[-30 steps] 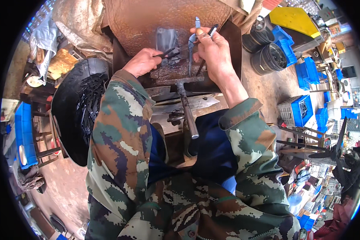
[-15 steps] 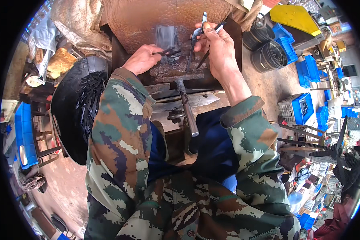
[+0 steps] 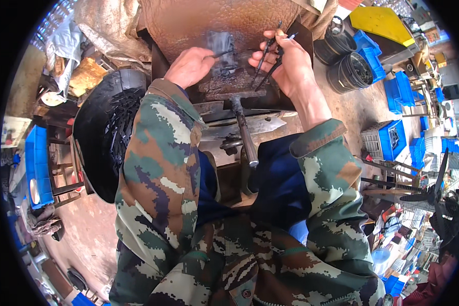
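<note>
My left hand [image 3: 191,66] is closed, thumb and fingers pinching a thin dark metal strip [image 3: 222,53] over the rough metal block [image 3: 229,84]. Small dark bits lie on top of that block. To its right, my right hand [image 3: 295,64] grips a dark two-legged tool that looks like pliers [image 3: 263,66], its legs slanting down toward the block. Fingers partly hide the tool's upper end. A steel bar handle [image 3: 246,137] sticks out from the block toward me. Behind the strip, a greyish patch [image 3: 219,43] is blurred.
A black tub [image 3: 94,148] of dark metal strips [image 3: 121,122] stands at my left. Black buckets [image 3: 349,71], blue crates [image 3: 392,140] and a fan [image 3: 433,191] are on the right. A brown textured sheet [image 3: 209,18] rises behind the block; sacking [image 3: 107,25] hangs left of it.
My left hand has lifted the strip slightly up and right from the block. My right hand has turned the pliers-like tool, and its two legs are now closer together. The view has shifted a little.
</note>
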Action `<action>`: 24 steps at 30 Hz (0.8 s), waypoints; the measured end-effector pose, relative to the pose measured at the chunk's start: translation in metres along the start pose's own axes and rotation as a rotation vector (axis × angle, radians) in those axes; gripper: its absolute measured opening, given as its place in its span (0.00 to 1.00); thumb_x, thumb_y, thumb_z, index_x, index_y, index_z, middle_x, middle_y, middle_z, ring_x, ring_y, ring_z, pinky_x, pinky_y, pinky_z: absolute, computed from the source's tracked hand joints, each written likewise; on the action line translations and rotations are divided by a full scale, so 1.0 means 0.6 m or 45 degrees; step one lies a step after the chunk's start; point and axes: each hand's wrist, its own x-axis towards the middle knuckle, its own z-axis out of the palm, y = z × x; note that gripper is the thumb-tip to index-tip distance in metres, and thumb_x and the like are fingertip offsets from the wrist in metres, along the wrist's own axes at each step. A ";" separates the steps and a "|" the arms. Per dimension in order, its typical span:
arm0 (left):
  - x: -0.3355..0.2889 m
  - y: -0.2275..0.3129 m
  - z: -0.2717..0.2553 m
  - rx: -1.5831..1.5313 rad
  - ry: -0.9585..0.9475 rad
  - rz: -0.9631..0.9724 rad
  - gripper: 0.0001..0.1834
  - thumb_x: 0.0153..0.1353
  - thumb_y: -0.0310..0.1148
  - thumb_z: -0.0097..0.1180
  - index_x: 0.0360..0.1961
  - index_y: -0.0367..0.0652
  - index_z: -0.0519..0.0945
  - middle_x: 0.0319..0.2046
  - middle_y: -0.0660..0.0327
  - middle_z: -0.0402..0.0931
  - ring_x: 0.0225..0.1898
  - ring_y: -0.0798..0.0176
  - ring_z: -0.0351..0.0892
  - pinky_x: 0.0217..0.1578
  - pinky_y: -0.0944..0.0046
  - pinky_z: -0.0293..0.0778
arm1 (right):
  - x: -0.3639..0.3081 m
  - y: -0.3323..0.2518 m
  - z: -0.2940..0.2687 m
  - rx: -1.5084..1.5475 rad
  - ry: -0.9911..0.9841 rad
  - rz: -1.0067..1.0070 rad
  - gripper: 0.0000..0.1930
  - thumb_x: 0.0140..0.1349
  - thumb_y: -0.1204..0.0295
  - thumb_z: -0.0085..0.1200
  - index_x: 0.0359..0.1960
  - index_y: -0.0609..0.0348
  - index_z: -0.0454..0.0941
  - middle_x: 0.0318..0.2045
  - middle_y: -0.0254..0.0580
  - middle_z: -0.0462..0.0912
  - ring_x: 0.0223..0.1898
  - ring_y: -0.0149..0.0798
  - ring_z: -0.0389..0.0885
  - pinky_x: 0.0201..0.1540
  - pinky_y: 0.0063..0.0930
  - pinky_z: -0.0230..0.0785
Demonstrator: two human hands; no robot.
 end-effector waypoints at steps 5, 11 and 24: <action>-0.004 -0.012 -0.010 0.105 -0.039 -0.192 0.19 0.63 0.42 0.52 0.47 0.42 0.82 0.42 0.43 0.81 0.48 0.38 0.78 0.50 0.51 0.73 | -0.021 0.002 -0.021 0.025 -0.067 -0.005 0.09 0.66 0.67 0.57 0.41 0.59 0.75 0.24 0.32 0.72 0.20 0.28 0.65 0.23 0.25 0.61; 0.010 -0.048 -0.019 0.156 0.085 -0.203 0.17 0.66 0.36 0.50 0.46 0.35 0.83 0.33 0.59 0.81 0.32 0.65 0.79 0.37 0.65 0.76 | -0.043 0.032 -0.050 -0.630 -0.072 -0.134 0.07 0.64 0.69 0.59 0.37 0.59 0.79 0.20 0.29 0.74 0.20 0.27 0.69 0.27 0.28 0.67; 0.025 -0.019 0.006 0.287 0.165 -0.334 0.21 0.61 0.46 0.46 0.46 0.50 0.84 0.47 0.51 0.82 0.52 0.46 0.79 0.56 0.53 0.73 | -0.126 0.099 -0.079 -1.647 -0.916 -0.754 0.19 0.52 0.86 0.53 0.47 0.60 0.78 0.55 0.45 0.78 0.56 0.55 0.76 0.54 0.40 0.73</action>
